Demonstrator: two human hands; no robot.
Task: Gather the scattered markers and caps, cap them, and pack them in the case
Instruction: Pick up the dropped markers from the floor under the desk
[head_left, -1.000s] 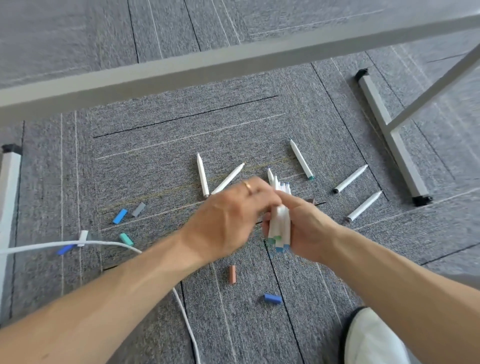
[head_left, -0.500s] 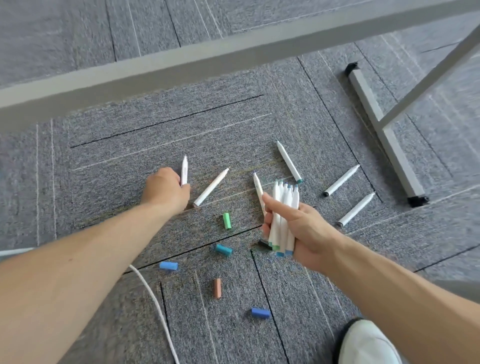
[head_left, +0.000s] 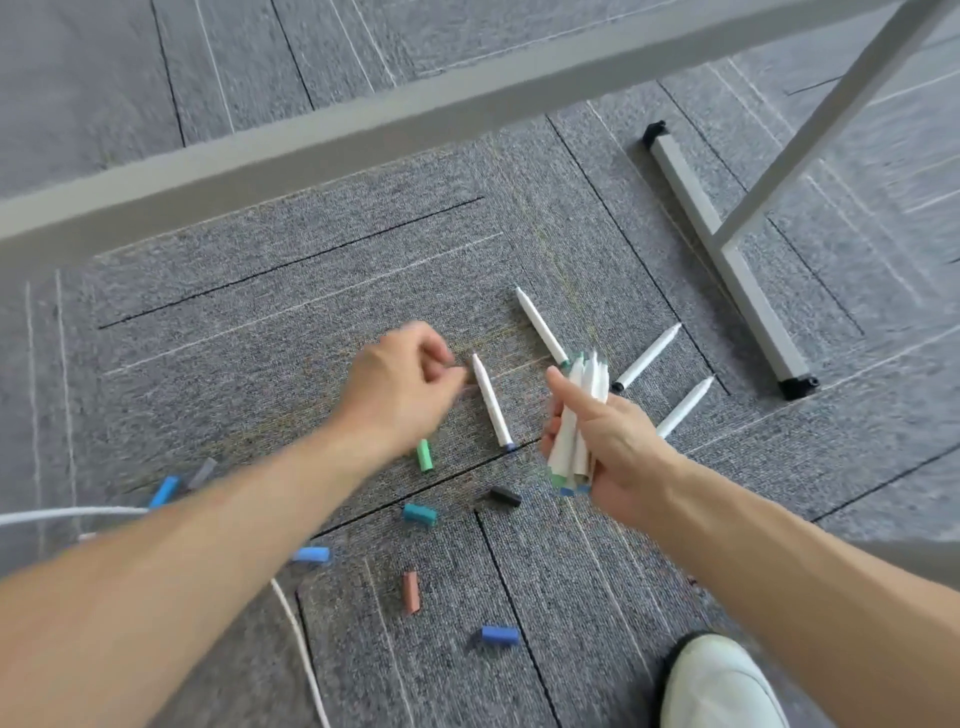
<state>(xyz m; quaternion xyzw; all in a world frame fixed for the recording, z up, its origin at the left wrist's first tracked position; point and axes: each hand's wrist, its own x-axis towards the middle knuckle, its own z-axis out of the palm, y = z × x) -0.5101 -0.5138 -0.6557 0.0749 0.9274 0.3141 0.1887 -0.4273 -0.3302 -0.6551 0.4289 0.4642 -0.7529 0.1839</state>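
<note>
– Down on the carpet, where are the markers?
– Mostly in the right hand (head_left: 610, 457). Its thumb and fingers clamp a bundle of markers (head_left: 582, 400), slim white plastic barrels tapering to points, coloured ends down. One loose marker (head_left: 491, 400) lies between the hands, and three more lie beyond the bundle.
– And the left hand (head_left: 400, 389)?
– It is apart from the right, fingers curled and blurred. I cannot tell whether it holds anything.
– Caps?
– Stubby little cylinders, scattered: a green cap (head_left: 424, 455), teal cap (head_left: 420, 514), black cap (head_left: 505, 496), brown cap (head_left: 410, 592) and blue cap (head_left: 500, 635).
– Any lettering?
– Too small and blurred to read.
– And around them?
– Grey ribbed carpet tiles (head_left: 260, 312), a white cable (head_left: 52, 515), a square-section grey metal frame (head_left: 363, 135) and a white shoe (head_left: 722, 686).
</note>
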